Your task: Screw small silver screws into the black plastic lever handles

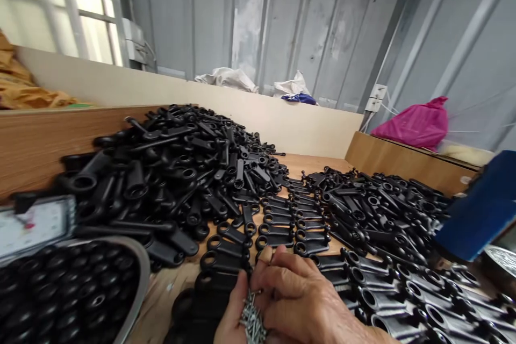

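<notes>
My left hand (230,318), low in the middle of the view, is cupped around a small heap of silvery screws (253,320). My right hand (308,293) lies over it, its fingers bent together at the edge of the screws; whatever is between its fingertips is hidden. Just ahead of both hands, black crank-shaped handles (278,230) with a ring at one end lie in neat rows on the wooden tabletop (155,314). More handles (382,301) are lined up to the right of my right hand.
A large pile of loose black handles (189,166) rises at the left, a smaller pile (374,201) at the right. Round black knobs (68,290) fill a basin (142,263) beside a dial (30,228). A blue cylindrical object (479,209) juts in from the right.
</notes>
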Demonstrator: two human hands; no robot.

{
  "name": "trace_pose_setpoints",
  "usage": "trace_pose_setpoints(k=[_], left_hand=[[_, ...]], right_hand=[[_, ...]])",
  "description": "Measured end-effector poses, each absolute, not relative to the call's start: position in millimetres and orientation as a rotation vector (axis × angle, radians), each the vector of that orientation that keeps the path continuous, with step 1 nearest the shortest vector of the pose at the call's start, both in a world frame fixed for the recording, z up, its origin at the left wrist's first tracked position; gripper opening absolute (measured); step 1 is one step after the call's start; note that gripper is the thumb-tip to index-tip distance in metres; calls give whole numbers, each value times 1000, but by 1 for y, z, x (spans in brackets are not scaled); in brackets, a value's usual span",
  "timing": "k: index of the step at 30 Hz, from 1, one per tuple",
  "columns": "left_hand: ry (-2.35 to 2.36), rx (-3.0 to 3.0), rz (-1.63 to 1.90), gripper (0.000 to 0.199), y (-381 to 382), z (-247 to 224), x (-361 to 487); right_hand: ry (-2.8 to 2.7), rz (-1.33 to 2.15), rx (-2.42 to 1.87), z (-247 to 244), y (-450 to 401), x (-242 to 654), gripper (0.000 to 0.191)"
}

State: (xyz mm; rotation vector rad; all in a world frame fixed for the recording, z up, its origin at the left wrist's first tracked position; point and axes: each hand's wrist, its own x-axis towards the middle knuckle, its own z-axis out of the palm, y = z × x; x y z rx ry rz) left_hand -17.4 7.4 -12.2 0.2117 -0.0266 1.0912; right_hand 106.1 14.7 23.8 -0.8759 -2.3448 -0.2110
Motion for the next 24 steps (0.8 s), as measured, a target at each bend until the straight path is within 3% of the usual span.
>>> trace_pose_setpoints(k=[5, 10, 14, 16, 19, 24], left_hand=[[-63, 157, 1132, 30, 1, -10, -15], [-70, 158, 1152, 30, 1, -12, -17], [-61, 170, 1163, 27, 4, -12, -12], [-79, 184, 1177, 38, 5, -11, -8], [-179, 254, 1236, 46, 7, -10, -6], [-294, 268, 1145, 45, 12, -13, -10]], right_hand=[[-2529, 69, -804, 54, 9, 116, 7], [-2434, 134, -742, 46, 12, 112, 11], [-2369, 375, -704, 65, 6, 111, 15], [-2264, 566, -781, 81, 4, 115, 18], [-1902, 838, -1109, 101, 12, 131, 8], [-1589, 747, -1415, 109, 51, 184, 3]])
